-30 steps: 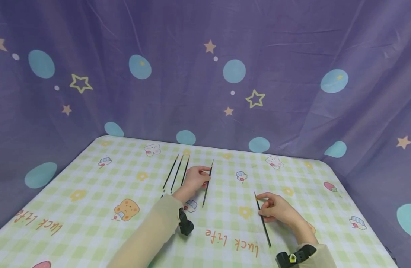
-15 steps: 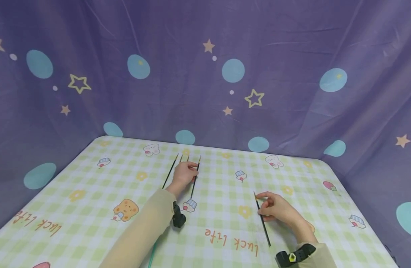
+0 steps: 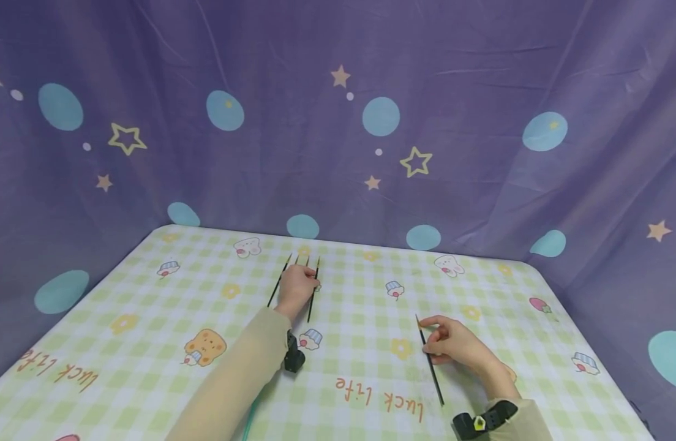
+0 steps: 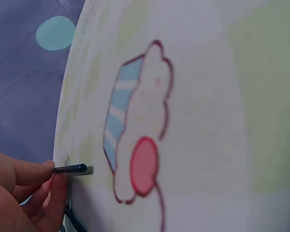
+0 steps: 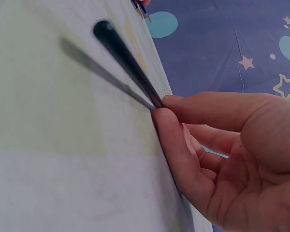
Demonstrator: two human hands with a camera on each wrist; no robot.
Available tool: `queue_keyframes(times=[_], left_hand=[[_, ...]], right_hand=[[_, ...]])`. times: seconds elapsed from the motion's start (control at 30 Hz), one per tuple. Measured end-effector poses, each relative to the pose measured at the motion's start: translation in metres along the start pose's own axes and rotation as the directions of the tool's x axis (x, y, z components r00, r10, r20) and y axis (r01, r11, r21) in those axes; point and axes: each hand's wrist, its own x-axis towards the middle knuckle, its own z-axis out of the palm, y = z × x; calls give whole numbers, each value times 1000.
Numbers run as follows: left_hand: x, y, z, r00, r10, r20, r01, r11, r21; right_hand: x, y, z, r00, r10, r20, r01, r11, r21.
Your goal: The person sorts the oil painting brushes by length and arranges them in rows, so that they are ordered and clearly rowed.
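Observation:
My left hand pinches a thin paintbrush with a dark handle, its pale pointed tip turned to the far side of the table. In the left wrist view the handle end pokes out past the fingertips, close over the cloth. Beside that hand lies another paintbrush, and the tips of more brushes show behind the knuckles, their handles hidden. Over on the right, my right hand pinches a similar paintbrush between thumb and index finger. The right wrist view shows its dark handle slanting over its shadow.
A green-and-white checked tablecloth with printed cupcakes, bears and lettering covers the table. Behind it hangs a purple curtain with stars and teal ovals. A thin teal strip shows beside the left sleeve.
My left hand has carried its paintbrush leftward, up to the brushes lying there, and now covers most of their handles. The right hand and its paintbrush have stayed in place.

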Motion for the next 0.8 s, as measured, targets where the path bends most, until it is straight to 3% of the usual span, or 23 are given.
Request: queue_keyframes(times=[0.6, 0.8], left_hand=[[0, -1, 5, 997, 5, -78, 3, 995, 102], [2, -1, 6, 997, 11, -76, -1, 991, 136]], right_hand=[[-2, 0, 0, 999, -25, 26, 25, 1000, -1], [-1, 0, 1, 999, -30, 25, 31, 999, -30]])
